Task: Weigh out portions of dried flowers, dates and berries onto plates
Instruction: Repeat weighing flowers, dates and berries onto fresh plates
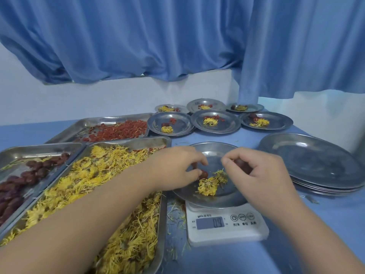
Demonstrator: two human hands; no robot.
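2 dates (203, 174): left hand (175, 167), right hand (262, 172).

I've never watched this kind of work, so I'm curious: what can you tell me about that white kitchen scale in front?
The kitchen scale is small, white and digital, plastic by its look, flat on the blue table right of the flower tray. Its front has a grey-blue display with blurred digits and three round buttons. A round metal plate rests on top. Loose yellow petals lie beside it.
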